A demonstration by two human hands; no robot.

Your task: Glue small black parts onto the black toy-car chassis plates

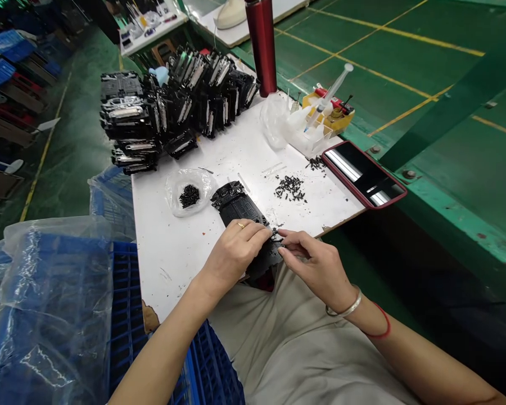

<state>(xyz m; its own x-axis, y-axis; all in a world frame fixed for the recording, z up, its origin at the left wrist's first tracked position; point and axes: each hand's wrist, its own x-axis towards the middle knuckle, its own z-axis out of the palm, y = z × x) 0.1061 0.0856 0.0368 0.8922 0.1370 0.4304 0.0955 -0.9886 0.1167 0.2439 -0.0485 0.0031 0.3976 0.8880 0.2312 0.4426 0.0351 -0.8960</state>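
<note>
1. Head view: my left hand (pixel 241 246) lies over the black chassis (pixel 242 210), fingers bent together and fingertips at a small fitting (pixel 275 233). Its thumb is hidden; I cannot tell whether I am pinching or only pressing.
2. My right hand (pixel 280 242) is at the chassis edge, thumb and forefinger parted, with no part visible between them.
3. Position: the chassis lies between my hands, its far end on the white table (pixel 181 247) and its near end towards my lap.
4. Handling (judged): treat the chassis as light, stiff moulded plastic. Broad faces should not flex much; small fittings and thin edges may snap under a sideways load. Its smooth skin could slide on the table.
5. Hold point (judged): grip the long side edges at mid-length, or press flat on the body. Keep fingertips off the fittings unless working on them.
6. Near the far end, a clear plastic bag (pixel 171 198) holds small black parts (pixel 189 196). Loose black pieces (pixel 290 188) lie apart from it; judged light and easily scattered.
7. Outer area: a phone (pixel 365 174) overhangs the table edge; stacked black units (pixel 129 115) and a red flask (pixel 262 50) stand behind.
</note>
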